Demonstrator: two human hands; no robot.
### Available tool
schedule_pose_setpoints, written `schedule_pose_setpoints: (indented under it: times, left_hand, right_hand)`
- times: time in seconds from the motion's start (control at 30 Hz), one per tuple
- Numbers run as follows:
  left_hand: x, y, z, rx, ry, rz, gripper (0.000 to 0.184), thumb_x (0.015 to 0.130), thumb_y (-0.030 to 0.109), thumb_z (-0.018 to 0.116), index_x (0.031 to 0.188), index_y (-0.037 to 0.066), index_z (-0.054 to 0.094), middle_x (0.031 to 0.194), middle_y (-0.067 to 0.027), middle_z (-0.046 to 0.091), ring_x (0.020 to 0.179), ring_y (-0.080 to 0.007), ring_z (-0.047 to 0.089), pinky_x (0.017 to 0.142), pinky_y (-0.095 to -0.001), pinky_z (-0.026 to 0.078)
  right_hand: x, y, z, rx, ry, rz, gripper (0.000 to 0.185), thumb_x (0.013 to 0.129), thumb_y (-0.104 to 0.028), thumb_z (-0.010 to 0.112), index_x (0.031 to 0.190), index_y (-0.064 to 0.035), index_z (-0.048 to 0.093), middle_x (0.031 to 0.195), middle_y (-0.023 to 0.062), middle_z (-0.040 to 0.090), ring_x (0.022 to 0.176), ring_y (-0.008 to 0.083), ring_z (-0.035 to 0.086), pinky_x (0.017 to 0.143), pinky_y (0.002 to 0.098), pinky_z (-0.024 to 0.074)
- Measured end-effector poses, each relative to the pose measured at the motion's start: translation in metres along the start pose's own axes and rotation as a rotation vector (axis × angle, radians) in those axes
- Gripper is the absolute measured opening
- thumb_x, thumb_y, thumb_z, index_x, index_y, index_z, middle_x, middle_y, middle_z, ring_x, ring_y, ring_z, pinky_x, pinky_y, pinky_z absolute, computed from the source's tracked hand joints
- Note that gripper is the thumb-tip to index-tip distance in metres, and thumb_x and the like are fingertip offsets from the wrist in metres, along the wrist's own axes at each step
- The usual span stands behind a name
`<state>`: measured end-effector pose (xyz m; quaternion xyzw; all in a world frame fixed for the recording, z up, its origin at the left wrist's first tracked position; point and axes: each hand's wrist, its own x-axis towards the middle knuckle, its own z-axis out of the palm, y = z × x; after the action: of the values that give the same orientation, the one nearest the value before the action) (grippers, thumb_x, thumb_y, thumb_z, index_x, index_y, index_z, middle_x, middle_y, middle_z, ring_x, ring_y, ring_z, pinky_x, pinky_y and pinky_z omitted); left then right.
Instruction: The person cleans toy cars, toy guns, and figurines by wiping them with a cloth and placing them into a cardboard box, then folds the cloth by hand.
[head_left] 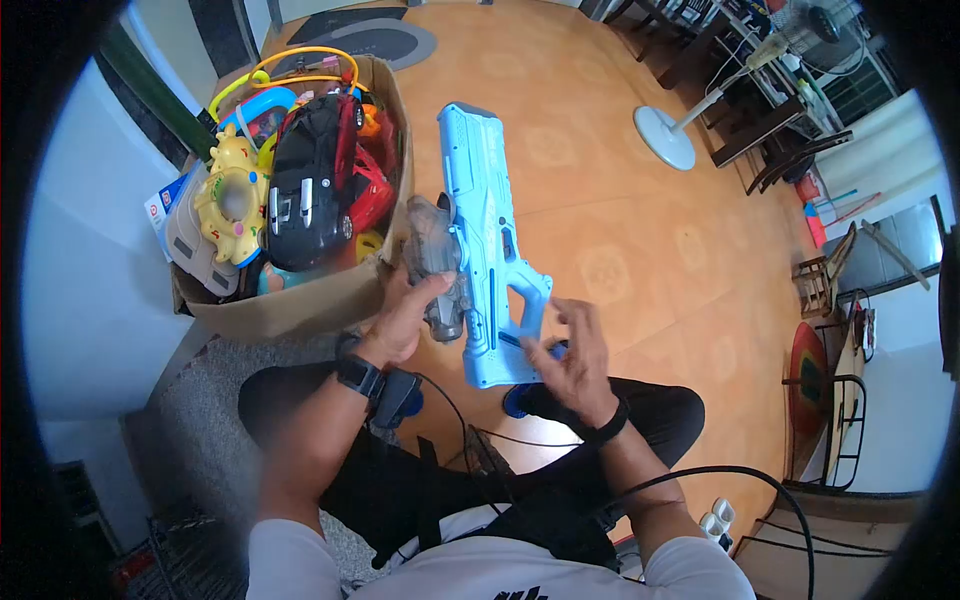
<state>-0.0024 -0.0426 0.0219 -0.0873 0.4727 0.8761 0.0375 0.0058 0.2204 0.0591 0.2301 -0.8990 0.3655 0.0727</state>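
Note:
A light blue toy gun (478, 190) is held up over the floor between my knees, its long body pointing away from me. On its left side is a smoky, see-through part (434, 265). My left hand (405, 315) is wrapped round the lower end of that part, thumb on top. My right hand (575, 355) is beside the handle end of the toy, fingers apart and slightly curled; its fingertips are near the blue stock, and I cannot tell whether they touch it.
A cardboard box (300, 310) full of toys, with a black toy car (305, 185) and a yellow ring toy (232, 200), stands at the left. A standing fan (665, 138), chairs and a desk are at the upper right. A black cable (740, 470) curves past my right arm.

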Motion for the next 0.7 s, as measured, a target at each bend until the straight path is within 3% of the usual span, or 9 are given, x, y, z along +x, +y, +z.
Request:
schedule_pose_setpoints:
  times: [0.1, 0.13, 0.23, 0.33, 0.43, 0.57, 0.6, 0.7]
  left_hand:
    - [0.002, 0.002, 0.005, 0.010, 0.025, 0.024, 0.042, 0.091, 0.016, 0.070, 0.129, 0.006, 0.055, 0.114, -0.0031, 0.063, 0.105, -0.0134, 0.059, 0.094, -0.0321, 0.048]
    - [0.002, 0.002, 0.007, 0.000, 0.041, 0.037, 0.043, 0.091, 0.016, 0.070, 0.130, 0.006, 0.055, 0.114, -0.0034, 0.063, 0.105, -0.0140, 0.059, 0.094, -0.0323, 0.048]
    - [0.001, -0.005, 0.009, -0.014, 0.085, 0.049, 0.043, 0.090, 0.016, 0.070, 0.129, 0.005, 0.055, 0.113, -0.0041, 0.064, 0.103, -0.0154, 0.060, 0.093, -0.0330, 0.049]
    - [0.000, -0.007, 0.010, -0.016, 0.088, 0.050, 0.041, 0.089, 0.016, 0.071, 0.126, 0.004, 0.057, 0.113, -0.0048, 0.064, 0.102, -0.0161, 0.062, 0.090, -0.0340, 0.051]
    - [0.000, -0.015, 0.004, 0.029, 0.065, -0.022, 0.038, 0.094, 0.015, 0.067, 0.129, 0.006, 0.054, 0.112, -0.0039, 0.063, 0.102, -0.0157, 0.062, 0.087, -0.0343, 0.054]
    - [0.001, -0.019, 0.007, 0.186, 0.100, 0.072, 0.045, 0.087, 0.015, 0.071, 0.126, 0.003, 0.051, 0.113, -0.0078, 0.063, 0.103, -0.0168, 0.061, 0.088, -0.0354, 0.052]
    - [-0.006, -0.010, 0.014, 0.227, 0.101, 0.118, 0.047, 0.086, 0.013, 0.071, 0.126, 0.002, 0.049, 0.111, -0.0067, 0.061, 0.103, -0.0169, 0.060, 0.089, -0.0351, 0.052]
    - [-0.009, -0.007, 0.018, 0.312, 0.055, 0.189, 0.049, 0.085, 0.011, 0.071, 0.128, 0.002, 0.047, 0.108, -0.0055, 0.060, 0.101, -0.0164, 0.060, 0.089, -0.0349, 0.052]
  right_hand:
    - [-0.008, -0.014, 0.018, 0.040, -0.168, -0.004, 0.074, 0.080, -0.042, 0.080, 0.130, 0.0043, 0.052, 0.114, 0.0233, 0.059, 0.105, 0.0383, 0.058, 0.092, 0.0491, 0.0447]
    - [-0.009, -0.017, 0.027, -0.019, -0.138, -0.094, 0.080, 0.080, -0.046, 0.079, 0.135, 0.0033, 0.048, 0.114, 0.0231, 0.059, 0.106, 0.0387, 0.058, 0.092, 0.0495, 0.0426]
    - [-0.009, -0.025, 0.039, -0.148, -0.126, -0.069, 0.092, 0.076, -0.048, 0.082, 0.141, 0.0034, 0.042, 0.118, 0.0234, 0.058, 0.108, 0.0392, 0.057, 0.094, 0.0507, 0.0416]
    - [-0.002, -0.035, 0.034, -0.024, -0.235, 0.104, 0.106, 0.073, -0.049, 0.085, 0.147, 0.0061, 0.035, 0.126, 0.0270, 0.057, 0.119, 0.0424, 0.054, 0.102, 0.0512, 0.0405]
    - [-0.004, -0.042, 0.045, -0.046, -0.234, 0.110, 0.115, 0.071, -0.052, 0.086, 0.150, 0.0079, 0.028, 0.131, 0.0298, 0.054, 0.124, 0.0441, 0.052, 0.105, 0.0520, 0.0396]
    - [-0.005, -0.018, 0.085, 0.099, -0.204, 0.239, 0.110, 0.071, -0.037, 0.087, 0.150, 0.0058, 0.024, 0.130, 0.0309, 0.054, 0.117, 0.0434, 0.058, 0.097, 0.0510, 0.0471]
    - [0.001, -0.025, 0.084, 0.239, -0.245, 0.266, 0.100, 0.072, -0.025, 0.085, 0.148, 0.0045, 0.028, 0.128, 0.0274, 0.056, 0.112, 0.0386, 0.062, 0.094, 0.0457, 0.0511]
    - [-0.006, -0.022, 0.093, 0.447, -0.188, 0.309, 0.088, 0.074, -0.014, 0.083, 0.145, 0.0019, 0.035, 0.125, 0.0184, 0.059, 0.115, 0.0274, 0.060, 0.097, 0.0397, 0.0500]
